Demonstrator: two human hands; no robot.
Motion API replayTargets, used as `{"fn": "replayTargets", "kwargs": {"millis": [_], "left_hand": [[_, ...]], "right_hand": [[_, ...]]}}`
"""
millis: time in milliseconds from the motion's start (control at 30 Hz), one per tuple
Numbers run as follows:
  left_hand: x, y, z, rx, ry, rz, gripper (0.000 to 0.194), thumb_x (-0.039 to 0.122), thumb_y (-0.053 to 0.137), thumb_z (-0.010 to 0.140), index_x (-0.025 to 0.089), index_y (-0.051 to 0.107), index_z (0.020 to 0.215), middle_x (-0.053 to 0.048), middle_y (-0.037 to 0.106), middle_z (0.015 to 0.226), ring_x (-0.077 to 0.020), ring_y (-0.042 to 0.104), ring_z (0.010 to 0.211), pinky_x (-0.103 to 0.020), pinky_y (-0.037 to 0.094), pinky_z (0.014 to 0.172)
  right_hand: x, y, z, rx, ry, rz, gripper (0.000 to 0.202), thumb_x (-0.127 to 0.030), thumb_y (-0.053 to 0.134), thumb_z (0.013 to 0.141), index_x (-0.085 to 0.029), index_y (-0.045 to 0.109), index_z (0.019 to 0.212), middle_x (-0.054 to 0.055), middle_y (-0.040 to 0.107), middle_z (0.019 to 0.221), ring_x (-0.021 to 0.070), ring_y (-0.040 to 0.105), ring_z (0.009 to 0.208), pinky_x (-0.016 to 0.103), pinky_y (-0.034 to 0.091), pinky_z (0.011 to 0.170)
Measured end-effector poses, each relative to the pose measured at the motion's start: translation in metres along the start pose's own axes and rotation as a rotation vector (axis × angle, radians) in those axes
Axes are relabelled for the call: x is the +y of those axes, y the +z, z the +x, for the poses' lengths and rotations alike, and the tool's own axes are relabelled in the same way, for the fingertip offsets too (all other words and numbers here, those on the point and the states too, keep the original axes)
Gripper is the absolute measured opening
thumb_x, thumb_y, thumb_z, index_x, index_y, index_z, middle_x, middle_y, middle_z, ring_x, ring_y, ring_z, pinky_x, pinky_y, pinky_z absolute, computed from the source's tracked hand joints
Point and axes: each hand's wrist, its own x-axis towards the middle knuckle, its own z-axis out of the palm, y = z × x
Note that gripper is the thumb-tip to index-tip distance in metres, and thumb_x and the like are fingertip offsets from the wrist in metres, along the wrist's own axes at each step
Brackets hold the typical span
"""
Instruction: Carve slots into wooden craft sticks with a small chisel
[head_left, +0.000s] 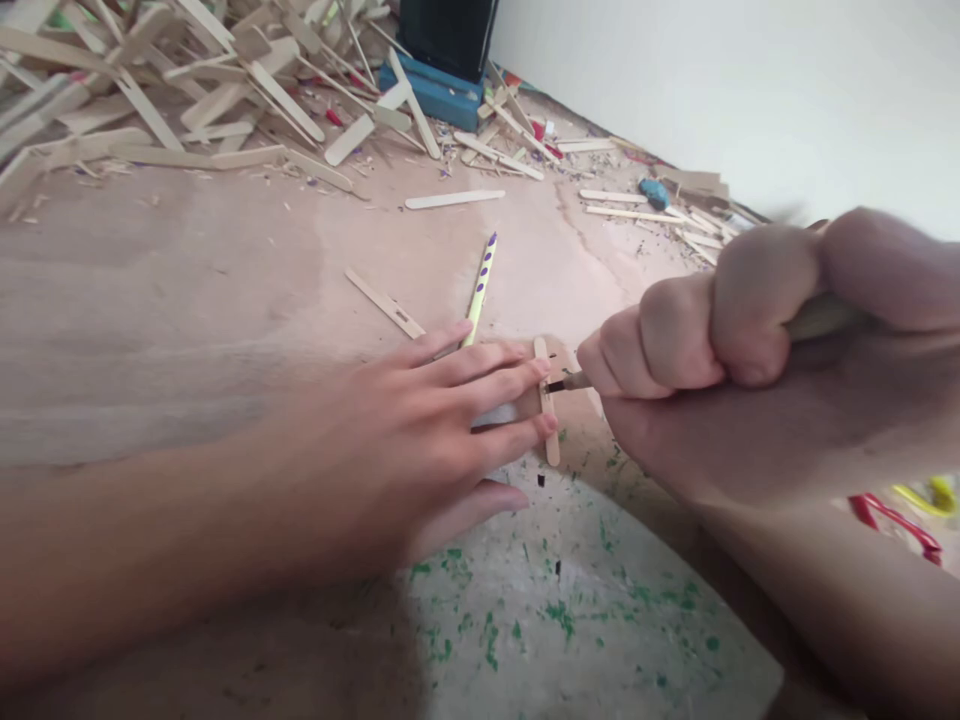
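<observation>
My left hand (442, 425) lies flat with its fingers stretched apart. Its fingertips press on a wooden craft stick (551, 440), which lies nearly upright in the view. My right hand (697, 320) is closed in a fist around a narrow tool (576, 381) with a thin dark tip; most of its handle is hidden, so its exact kind is unclear. The tip meets the craft stick between my left fingertips. Just beyond my left hand lie a yellow-green pen-like stick with purple spots (482, 280) and another craft stick with a small slot (384, 302).
A large heap of craft sticks (225, 80) fills the back left. Behind, a dark upright panel stands in a blue base (442, 95). More sticks and a blue lump (654, 193) lie along the white wall (735, 90). Red-rimmed plastic (896, 525) is at right. Green flecks mark the surface.
</observation>
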Motion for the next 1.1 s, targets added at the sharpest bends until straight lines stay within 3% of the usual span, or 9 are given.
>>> {"fn": "replayTargets", "kwargs": {"millis": [100, 267, 400, 500, 700, 867, 933, 1033, 1100], "left_hand": [[0.0, 0.0, 0.0, 0.008, 0.002, -0.006, 0.054, 0.045, 0.036, 0.126, 0.019, 0.073, 0.156, -0.016, 0.067, 0.169, -0.0381, 0.061, 0.162, -0.065, 0.05, 0.133], [-0.001, 0.0, 0.0, 0.016, 0.003, -0.001, 0.051, 0.047, 0.042, 0.125, 0.021, 0.073, 0.156, -0.015, 0.069, 0.168, -0.0355, 0.063, 0.16, -0.06, 0.049, 0.137], [0.0, 0.0, 0.0, -0.001, 0.0, 0.009, 0.05, 0.047, 0.045, 0.124, 0.021, 0.072, 0.157, -0.015, 0.068, 0.168, -0.0359, 0.063, 0.16, -0.061, 0.049, 0.137], [0.001, 0.001, 0.0, -0.016, 0.0, 0.01, 0.049, 0.047, 0.045, 0.124, 0.021, 0.073, 0.155, -0.016, 0.066, 0.17, -0.0373, 0.063, 0.159, -0.062, 0.051, 0.135], [0.001, 0.001, 0.002, -0.045, -0.007, 0.008, 0.049, 0.048, 0.046, 0.124, 0.021, 0.073, 0.154, -0.018, 0.066, 0.169, -0.0396, 0.063, 0.159, -0.066, 0.051, 0.133], [0.001, -0.001, 0.002, -0.035, 0.007, 0.018, 0.052, 0.048, 0.041, 0.125, 0.02, 0.074, 0.153, -0.018, 0.067, 0.168, -0.0401, 0.064, 0.157, -0.066, 0.053, 0.13], [0.001, 0.0, 0.001, -0.027, 0.001, 0.021, 0.052, 0.048, 0.04, 0.125, 0.02, 0.073, 0.154, -0.017, 0.067, 0.169, -0.0391, 0.063, 0.158, -0.065, 0.052, 0.131], [0.001, 0.0, 0.0, -0.029, -0.015, 0.015, 0.053, 0.048, 0.038, 0.126, 0.022, 0.072, 0.158, -0.015, 0.066, 0.171, -0.0371, 0.063, 0.159, -0.064, 0.051, 0.134], [0.001, -0.001, 0.0, -0.032, -0.019, 0.01, 0.053, 0.048, 0.038, 0.126, 0.023, 0.072, 0.157, -0.014, 0.065, 0.171, -0.0369, 0.064, 0.159, -0.064, 0.051, 0.134]], "right_hand": [[-0.003, 0.006, 0.002, -0.002, 0.018, -0.015, 0.081, -0.022, 0.068, 0.102, -0.013, 0.011, 0.046, -0.003, 0.007, 0.047, 0.0056, 0.023, 0.041, 0.025, 0.03, 0.046], [0.002, 0.022, 0.005, 0.147, -0.07, 0.099, 0.097, -0.028, 0.078, 0.1, -0.014, -0.007, 0.054, -0.002, -0.006, 0.049, 0.0054, 0.006, 0.041, 0.028, 0.01, 0.042], [0.01, 0.028, 0.002, 0.144, -0.222, 0.216, 0.092, -0.026, 0.078, 0.099, -0.018, -0.006, 0.064, -0.005, -0.004, 0.052, 0.0052, -0.004, 0.046, 0.03, 0.006, 0.041], [0.016, 0.027, -0.002, 0.144, -0.203, 0.183, 0.086, -0.024, 0.077, 0.096, -0.016, -0.001, 0.059, -0.004, -0.001, 0.052, 0.0052, 0.003, 0.045, 0.029, 0.006, 0.044], [0.028, 0.002, -0.006, -0.109, -0.271, 0.18, 0.052, -0.022, 0.063, 0.094, -0.02, 0.026, 0.057, -0.005, 0.014, 0.053, 0.0085, 0.015, 0.046, 0.03, 0.022, 0.05], [0.026, -0.006, -0.006, -0.213, -0.252, 0.126, 0.05, -0.022, 0.061, 0.095, -0.019, 0.029, 0.057, -0.006, 0.019, 0.051, 0.0081, 0.022, 0.046, 0.03, 0.029, 0.051], [0.021, -0.003, -0.01, -0.172, -0.223, 0.097, 0.049, -0.022, 0.054, 0.097, -0.018, 0.026, 0.057, -0.005, 0.018, 0.053, 0.0081, 0.022, 0.048, 0.03, 0.03, 0.053], [0.01, 0.003, -0.018, 0.004, -0.166, 0.041, 0.046, -0.019, 0.047, 0.097, -0.016, 0.024, 0.056, -0.004, 0.018, 0.059, 0.0089, 0.025, 0.052, 0.034, 0.033, 0.058], [0.005, 0.006, -0.019, 0.093, -0.162, 0.045, 0.046, -0.011, 0.06, 0.083, -0.016, 0.024, 0.055, -0.004, 0.02, 0.059, 0.0086, 0.026, 0.052, 0.034, 0.032, 0.056]]}}
